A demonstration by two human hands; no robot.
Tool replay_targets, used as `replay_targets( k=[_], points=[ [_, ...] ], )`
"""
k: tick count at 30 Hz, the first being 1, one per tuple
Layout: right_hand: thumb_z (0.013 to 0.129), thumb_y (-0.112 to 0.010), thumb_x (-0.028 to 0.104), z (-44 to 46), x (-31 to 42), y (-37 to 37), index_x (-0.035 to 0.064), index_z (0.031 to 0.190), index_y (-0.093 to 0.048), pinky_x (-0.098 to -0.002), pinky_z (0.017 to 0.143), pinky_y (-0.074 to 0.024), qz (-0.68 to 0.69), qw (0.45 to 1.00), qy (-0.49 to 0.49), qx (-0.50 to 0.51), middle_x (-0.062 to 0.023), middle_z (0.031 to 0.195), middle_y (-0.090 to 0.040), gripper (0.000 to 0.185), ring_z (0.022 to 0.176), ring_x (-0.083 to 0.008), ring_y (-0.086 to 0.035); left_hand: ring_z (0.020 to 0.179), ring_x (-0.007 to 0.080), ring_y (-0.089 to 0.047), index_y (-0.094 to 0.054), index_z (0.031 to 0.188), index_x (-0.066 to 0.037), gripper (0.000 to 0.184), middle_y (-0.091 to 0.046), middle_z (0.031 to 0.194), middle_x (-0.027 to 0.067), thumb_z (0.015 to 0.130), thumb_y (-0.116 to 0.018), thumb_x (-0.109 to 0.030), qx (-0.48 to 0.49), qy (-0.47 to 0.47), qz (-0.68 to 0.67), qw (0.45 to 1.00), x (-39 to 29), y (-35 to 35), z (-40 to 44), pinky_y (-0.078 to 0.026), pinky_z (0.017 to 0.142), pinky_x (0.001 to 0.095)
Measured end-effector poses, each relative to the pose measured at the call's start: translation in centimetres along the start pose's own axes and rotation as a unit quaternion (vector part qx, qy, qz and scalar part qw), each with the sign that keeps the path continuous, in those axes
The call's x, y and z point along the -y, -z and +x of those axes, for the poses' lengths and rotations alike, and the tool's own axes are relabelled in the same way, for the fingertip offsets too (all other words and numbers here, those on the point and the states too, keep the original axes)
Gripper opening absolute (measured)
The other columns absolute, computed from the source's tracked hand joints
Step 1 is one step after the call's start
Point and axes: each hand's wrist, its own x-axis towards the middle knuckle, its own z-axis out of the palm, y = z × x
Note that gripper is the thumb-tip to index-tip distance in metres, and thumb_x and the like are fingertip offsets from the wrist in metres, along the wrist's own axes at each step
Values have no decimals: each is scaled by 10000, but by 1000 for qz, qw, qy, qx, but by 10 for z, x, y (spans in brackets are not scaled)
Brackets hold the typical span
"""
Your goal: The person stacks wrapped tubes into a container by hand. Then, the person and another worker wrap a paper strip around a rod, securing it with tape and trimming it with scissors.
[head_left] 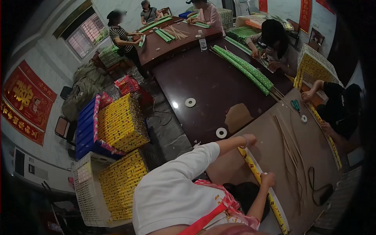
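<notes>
A long yellow strip with red marks and a white edge [253, 167] runs slantwise across the brown board. Beside its upper end is my left hand [250, 140], a bracelet at the wrist. Its fingers look curled, and whatever they hold is too small to make out. Lower down, the fingers of my right hand [268, 179] are closed on the strip, with a small white spot at the fingertips. Thin brown sticks [289, 150] lie to the right of the strip, near a dark cord [312, 180].
White rolls [221, 133] [190, 102], green tubes [244, 68] and a bottle [202, 41] stand or lie on the dark table. Green scissors [295, 105] lie near a co-worker [337, 105] at right. Yellow rolls fill crates [88, 192] at left. Other people work farther back.
</notes>
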Motion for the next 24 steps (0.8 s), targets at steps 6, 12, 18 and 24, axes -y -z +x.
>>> replay_targets(
  k=[6, 12, 18, 24],
  points=[
    [672, -643, 248, 0, 0, -2, 16, 805, -655, -450, 679, -495, 0, 1000, 7, -5, -163, 969, -567, 268, 864, -327, -574, 762, 255, -608, -645, 757, -98, 243, -640, 754, 68, 554, -767, -152, 153, -105, -16, 983, -18, -3, -1, -483, 674, 332],
    [668, -632, 230, 4, -3, -7, 22, 834, -655, -458, 703, -486, 18, 1000, 0, 0, -167, 983, -566, 267, 910, -337, -553, 871, 278, -588, -632, 866, -76, 404, -614, 964, 119, 511, -805, -159, 137, -81, -29, 987, -15, -1, -5, -478, 730, 351],
    [668, -629, 224, -3, 2, 4, 27, 842, -656, -461, 701, -484, 16, 1000, -4, 14, -162, 1003, -565, 264, 904, -340, -558, 912, 307, -593, -632, 902, -28, 475, -629, 925, 138, 479, -808, -153, 148, -41, 31, 988, -21, -9, 8, -499, 759, 347],
    [661, -644, 221, -9, 7, 16, 15, 829, -647, -459, 682, -488, 17, 1000, -4, 23, -161, 957, -581, 266, 878, -340, -574, 901, 271, -609, -656, 862, -46, 415, -627, 956, 130, 466, -773, -79, 177, 32, 30, 983, -44, 25, -14, -515, 730, 334]
  ],
)
